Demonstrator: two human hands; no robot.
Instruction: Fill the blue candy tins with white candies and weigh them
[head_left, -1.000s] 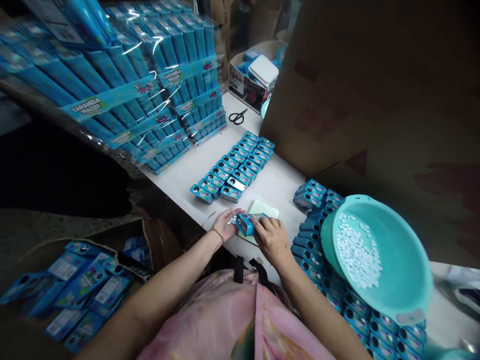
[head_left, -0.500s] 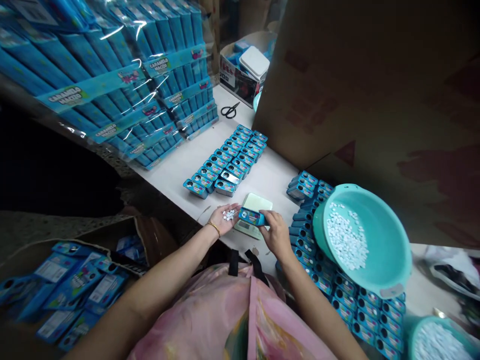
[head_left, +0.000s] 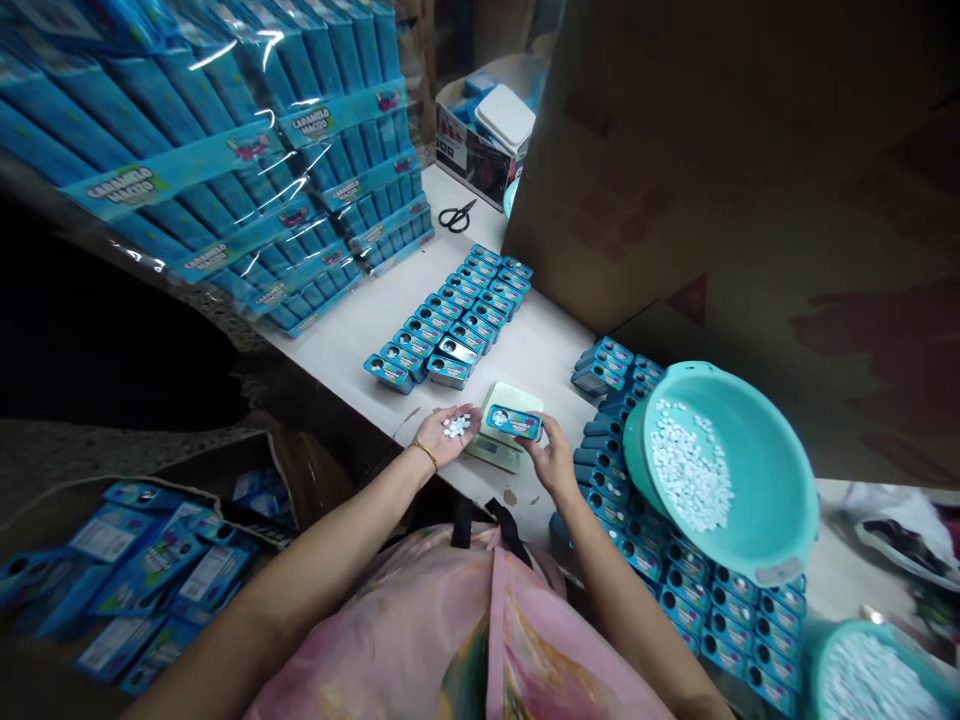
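Observation:
White candies lie in the cupped palm of my left hand, which is turned up beside the pale scale. My right hand grips the right end of a small blue tin over the scale; white pieces show in the tin's round window. Beyond the scale, similar blue tins stand in two rows on the white table. To the right, a turquoise basin holds many loose white candies and rests among more blue tins.
Wrapped blue packs are stacked at the left back. Black scissors lie near an open carton. A large brown cardboard box rises at the right. Below left, another carton holds blue packages. A second basin is at bottom right.
The blue tin has moved slightly right, away from my left palm, and its top now faces up more level. My right hand has shifted with it.

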